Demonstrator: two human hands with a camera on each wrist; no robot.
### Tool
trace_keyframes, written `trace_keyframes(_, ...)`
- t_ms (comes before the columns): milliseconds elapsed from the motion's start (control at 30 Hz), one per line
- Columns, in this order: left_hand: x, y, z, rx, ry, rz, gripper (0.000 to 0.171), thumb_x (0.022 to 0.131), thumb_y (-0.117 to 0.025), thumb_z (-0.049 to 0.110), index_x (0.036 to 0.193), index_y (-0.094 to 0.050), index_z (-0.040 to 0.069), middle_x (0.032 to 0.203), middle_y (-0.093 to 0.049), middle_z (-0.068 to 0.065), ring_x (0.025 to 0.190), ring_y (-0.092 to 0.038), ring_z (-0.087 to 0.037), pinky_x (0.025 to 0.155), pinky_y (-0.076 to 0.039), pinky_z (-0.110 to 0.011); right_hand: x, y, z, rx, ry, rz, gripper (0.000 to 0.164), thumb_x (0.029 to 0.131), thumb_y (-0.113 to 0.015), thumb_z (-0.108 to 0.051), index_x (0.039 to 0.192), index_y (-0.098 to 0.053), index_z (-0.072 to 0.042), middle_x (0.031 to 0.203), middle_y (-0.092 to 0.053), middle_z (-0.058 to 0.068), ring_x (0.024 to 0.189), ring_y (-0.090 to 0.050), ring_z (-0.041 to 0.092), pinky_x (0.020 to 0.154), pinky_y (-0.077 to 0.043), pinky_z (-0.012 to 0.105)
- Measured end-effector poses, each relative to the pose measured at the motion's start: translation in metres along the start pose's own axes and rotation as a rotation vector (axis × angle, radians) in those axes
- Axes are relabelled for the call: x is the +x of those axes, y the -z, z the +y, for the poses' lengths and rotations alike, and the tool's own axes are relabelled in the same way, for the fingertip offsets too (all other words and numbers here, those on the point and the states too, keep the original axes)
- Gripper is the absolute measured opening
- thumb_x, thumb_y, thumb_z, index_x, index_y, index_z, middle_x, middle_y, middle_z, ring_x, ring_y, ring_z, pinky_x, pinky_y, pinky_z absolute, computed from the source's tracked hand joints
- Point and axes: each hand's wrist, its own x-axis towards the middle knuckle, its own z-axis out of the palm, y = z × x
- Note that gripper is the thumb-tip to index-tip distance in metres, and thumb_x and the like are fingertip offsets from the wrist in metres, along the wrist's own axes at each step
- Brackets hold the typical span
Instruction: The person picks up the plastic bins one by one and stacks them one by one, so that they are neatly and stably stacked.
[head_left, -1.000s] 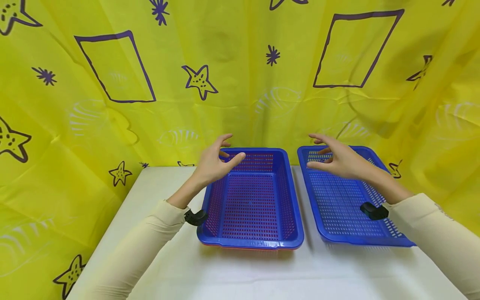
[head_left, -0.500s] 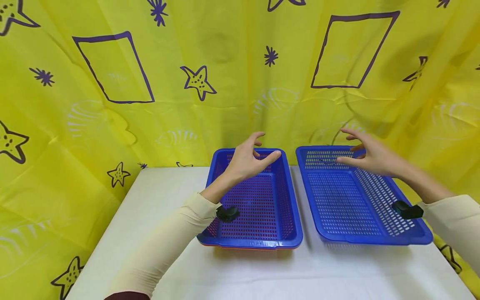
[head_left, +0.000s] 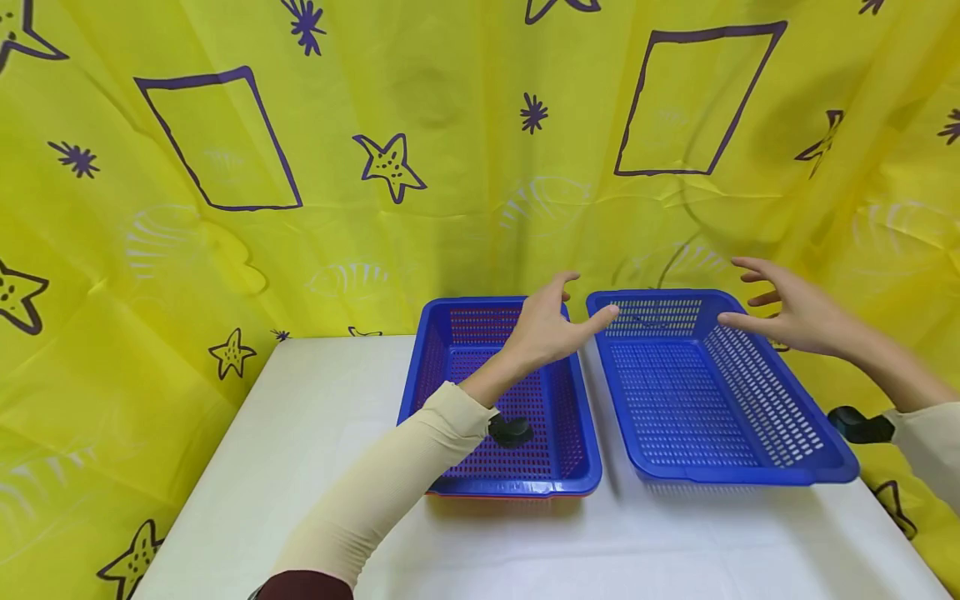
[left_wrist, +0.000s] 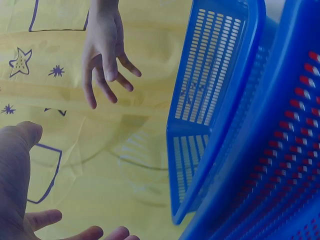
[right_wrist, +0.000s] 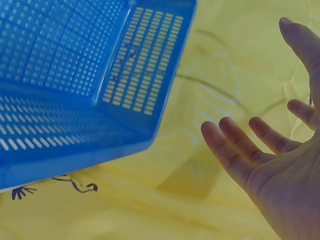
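My left hand (head_left: 551, 327) hovers over the far right part of the left blue basket (head_left: 491, 485), thumb and fingers spread apart with nothing between them. Its thumb tip overlaps the near-left rim of the right blue basket (head_left: 675, 400) in the head view. Above that basket's far right corner floats my right hand (head_left: 802, 312), fingers loosely extended and holding nothing. In the right wrist view the right hand (right_wrist: 285, 165) is apart from the basket (right_wrist: 125, 100). Red shows through the holes of the left basket, and a red rim peeks out beneath it.
Both baskets stand side by side on a white table (head_left: 330, 400), a narrow gap between them. A yellow curtain (head_left: 450, 225) with starfish and frame drawings hangs right behind the table and along its sides. Each wrist carries a small black device (head_left: 512, 430).
Both hands have moved to the right through the air. My left has crossed over the left basket, and my right has gone to the right basket's outer side. The baskets have stayed put.
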Motion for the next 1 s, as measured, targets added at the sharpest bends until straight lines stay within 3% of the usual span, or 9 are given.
trace_keyframes(100,0.001,-0.010,0.004,-0.003,0.033,0.008,0.083,0.090,-0.068,0.064,0.154,-0.043,0.019,0.143,-0.058,-0.007,0.127,-0.056,-0.023,0.095,-0.054,-0.038,-0.002,0.003,0.006,0.011,-0.014,0.002,0.092,0.097,-0.073,-0.025,0.164,-0.013,-0.004,0.151,-0.030,0.041,0.122,-0.045,0.066,0.060,-0.062,0.039)
trace_keyframes(300,0.003,-0.028,0.007,0.002,0.072,0.006,0.083,0.089,-0.067,0.066,0.153,-0.045,0.019,0.144,-0.058,-0.003,0.130,-0.056,-0.024,0.097,-0.053,-0.038,-0.005,0.006,0.020,-0.001,-0.023,0.007,0.091,0.098,-0.073,-0.026,0.164,-0.013,-0.004,0.145,-0.038,0.041,0.119,-0.049,0.067,0.066,-0.063,0.044)
trace_keyframes(467,0.006,-0.039,0.008,0.009,0.128,-0.003,0.083,0.089,-0.067,0.067,0.154,-0.044,0.020,0.149,-0.055,-0.001,0.136,-0.052,-0.026,0.100,-0.053,-0.041,-0.005,0.007,0.032,0.013,-0.032,-0.023,0.089,0.100,-0.071,-0.023,0.163,-0.012,-0.003,0.142,-0.040,0.042,0.117,-0.052,0.065,0.065,-0.062,0.034)
trace_keyframes(700,0.011,-0.053,0.011,-0.050,0.266,-0.028,0.084,0.086,-0.067,0.071,0.153,-0.044,0.025,0.149,-0.054,-0.006,0.135,-0.051,-0.029,0.098,-0.053,-0.043,-0.006,0.010,0.049,0.015,-0.101,-0.111,0.085,0.104,-0.064,-0.028,0.162,-0.010,0.002,0.145,-0.037,0.044,0.117,-0.055,0.062,0.078,-0.061,0.053)
trace_keyframes(1000,0.017,-0.063,0.008,-0.091,0.385,-0.034,0.086,0.085,-0.068,0.071,0.154,-0.043,0.026,0.149,-0.051,-0.008,0.138,-0.046,-0.030,0.103,-0.050,-0.046,-0.009,0.005,0.073,0.018,-0.171,-0.141,0.088,0.104,-0.063,-0.033,0.159,-0.008,0.010,0.141,-0.034,0.048,0.114,-0.056,0.062,0.082,-0.060,0.056)
